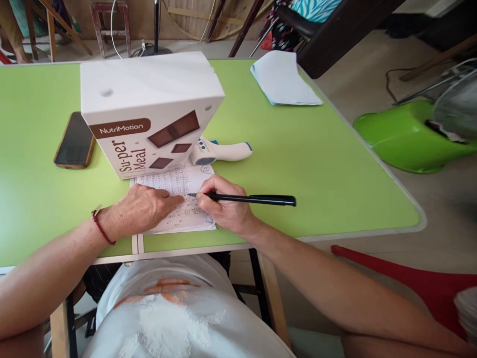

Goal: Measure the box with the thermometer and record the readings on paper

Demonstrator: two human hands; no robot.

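A sheet of paper (186, 219) covered in small handwriting lies on the green table close to its front edge. My left hand (143, 208) rests on the sheet's left side, index finger stretched toward the writing and the other fingers curled below. In my right hand (227, 206) is a black pen (257, 199), its tip at the paper just beyond my left fingertip. Directly behind the sheet stands a white NutriMotion box (149, 107), hiding part of the table. A white infrared thermometer (223, 151) lies beside the box, partly behind it.
Left of the box lies a dark-screened phone (75, 140) in a brown case. Folded white paper (285, 79) sits at the table's far right corner. A bright green bin (402, 134) is on the floor to the right, and a red chair (417, 283) is near my right arm.
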